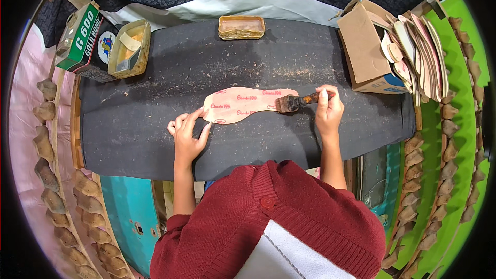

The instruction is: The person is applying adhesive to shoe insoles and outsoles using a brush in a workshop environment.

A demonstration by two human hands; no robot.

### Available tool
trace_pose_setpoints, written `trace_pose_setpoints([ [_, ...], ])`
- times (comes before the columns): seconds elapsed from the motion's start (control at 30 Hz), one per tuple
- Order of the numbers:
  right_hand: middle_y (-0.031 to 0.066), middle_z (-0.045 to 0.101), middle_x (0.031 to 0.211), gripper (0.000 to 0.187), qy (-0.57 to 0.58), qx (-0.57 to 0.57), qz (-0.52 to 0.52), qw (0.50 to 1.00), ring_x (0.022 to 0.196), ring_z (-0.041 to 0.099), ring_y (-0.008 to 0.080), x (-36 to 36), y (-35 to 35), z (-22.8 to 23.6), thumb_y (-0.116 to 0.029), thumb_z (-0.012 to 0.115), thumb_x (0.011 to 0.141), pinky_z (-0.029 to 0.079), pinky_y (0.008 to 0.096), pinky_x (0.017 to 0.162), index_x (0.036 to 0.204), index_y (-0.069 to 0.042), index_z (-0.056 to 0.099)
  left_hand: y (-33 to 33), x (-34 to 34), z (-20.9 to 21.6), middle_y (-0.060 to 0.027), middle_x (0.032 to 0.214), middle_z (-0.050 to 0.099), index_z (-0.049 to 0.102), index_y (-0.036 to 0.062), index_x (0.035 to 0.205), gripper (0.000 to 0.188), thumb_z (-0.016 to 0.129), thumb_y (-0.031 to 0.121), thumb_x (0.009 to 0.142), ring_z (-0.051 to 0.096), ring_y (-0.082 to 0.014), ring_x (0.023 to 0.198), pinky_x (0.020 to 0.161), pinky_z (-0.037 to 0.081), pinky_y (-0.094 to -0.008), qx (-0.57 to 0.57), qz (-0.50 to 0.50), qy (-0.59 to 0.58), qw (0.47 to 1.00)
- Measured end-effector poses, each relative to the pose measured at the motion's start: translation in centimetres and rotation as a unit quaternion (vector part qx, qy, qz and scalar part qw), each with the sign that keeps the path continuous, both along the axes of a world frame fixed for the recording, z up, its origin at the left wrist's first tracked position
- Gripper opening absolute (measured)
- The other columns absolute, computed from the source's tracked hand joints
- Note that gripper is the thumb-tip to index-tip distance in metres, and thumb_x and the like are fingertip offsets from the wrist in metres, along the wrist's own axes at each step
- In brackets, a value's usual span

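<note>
A pale pink shoe insole [237, 105] with red printing lies flat on the dark cloth in front of me, its broad end to the left. The fingertips and thumb of my left hand [189, 137] grip that broad end at its edge. My right hand [329, 111] is closed round the dark, stained handle of a paintbrush [291, 104]. The bristles rest on the insole's narrower right end. How far the bristles cover that end cannot be made out.
A shallow tray [241, 27] stands at the table's back edge. At left are a green and black tin [82, 44] and a crusted tub [129, 49] with tools. A cardboard box [366, 46] of insoles stands right. Shoe lasts [46, 175] line both sides. Crumbs dot the cloth.
</note>
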State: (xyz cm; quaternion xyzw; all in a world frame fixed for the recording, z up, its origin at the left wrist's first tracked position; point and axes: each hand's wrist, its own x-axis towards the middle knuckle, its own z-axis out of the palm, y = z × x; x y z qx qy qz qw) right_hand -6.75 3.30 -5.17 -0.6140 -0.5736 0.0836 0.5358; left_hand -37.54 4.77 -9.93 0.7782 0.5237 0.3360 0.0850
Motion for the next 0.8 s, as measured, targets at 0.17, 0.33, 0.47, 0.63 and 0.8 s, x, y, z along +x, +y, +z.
trace_pose_setpoints([
  [0.17, 0.0054, 0.053, 0.064, 0.013, -0.062, 0.016, -0.050, 0.997, 0.055, 0.049, 0.0098, 2.3, 0.2, 0.4, -0.014, 0.046, 0.084, 0.039, 0.0226, 0.051, 0.081, -0.003, 0.052, 0.0, 0.0, 0.0, 0.0013, 0.089, 0.059, 0.052, 0.0101, 0.103, 0.042, 0.065, 0.014, 0.064, 0.047, -0.0156, 0.082, 0.076, 0.024, -0.0326, 0.000, 0.000, -0.004, 1.000],
  [0.33, 0.0042, 0.052, 0.066, 0.014, -0.006, 0.024, -0.033, 0.999, 0.058, 0.048, 0.0081, 2.6, -0.5, 0.1, -0.013, 0.044, 0.084, 0.038, 0.0210, 0.053, 0.081, -0.002, 0.051, 0.0, 0.1, 0.1, 0.0013, 0.089, 0.059, 0.053, 0.0100, 0.103, 0.041, 0.065, 0.014, 0.064, 0.047, -0.0157, 0.082, 0.077, 0.024, -0.0330, -0.005, 0.000, -0.006, 1.000],
  [0.47, 0.0031, 0.052, 0.067, 0.012, -0.011, 0.017, -0.017, 1.000, 0.060, 0.048, 0.0073, 2.1, -0.5, -0.3, -0.011, 0.044, 0.084, 0.039, 0.0208, 0.054, 0.081, -0.001, 0.050, 0.0, 0.0, 0.1, 0.0013, 0.089, 0.059, 0.053, 0.0099, 0.103, 0.041, 0.065, 0.014, 0.064, 0.047, -0.0159, 0.082, 0.077, 0.024, -0.0332, -0.004, 0.005, -0.004, 1.000],
  [0.63, 0.0031, 0.052, 0.067, 0.013, -0.042, 0.023, -0.057, 0.997, 0.058, 0.046, 0.0073, 4.1, -0.3, 0.1, -0.012, 0.044, 0.084, 0.038, 0.0211, 0.053, 0.081, -0.002, 0.051, 0.0, 0.0, 0.1, 0.0015, 0.089, 0.059, 0.053, 0.0101, 0.103, 0.041, 0.065, 0.015, 0.064, 0.047, -0.0160, 0.082, 0.076, 0.024, -0.0332, -0.008, 0.003, -0.012, 1.000],
  [0.8, 0.0016, 0.051, 0.066, 0.013, 0.030, 0.017, -0.021, 0.999, 0.056, 0.043, 0.0062, 4.0, -0.4, -0.8, -0.012, 0.044, 0.084, 0.036, 0.0196, 0.052, 0.080, -0.002, 0.051, 0.1, 0.0, 0.0, 0.0018, 0.089, 0.059, 0.053, 0.0103, 0.103, 0.041, 0.065, 0.014, 0.064, 0.047, -0.0158, 0.082, 0.076, 0.024, -0.0328, -0.004, 0.005, -0.007, 1.000],
])
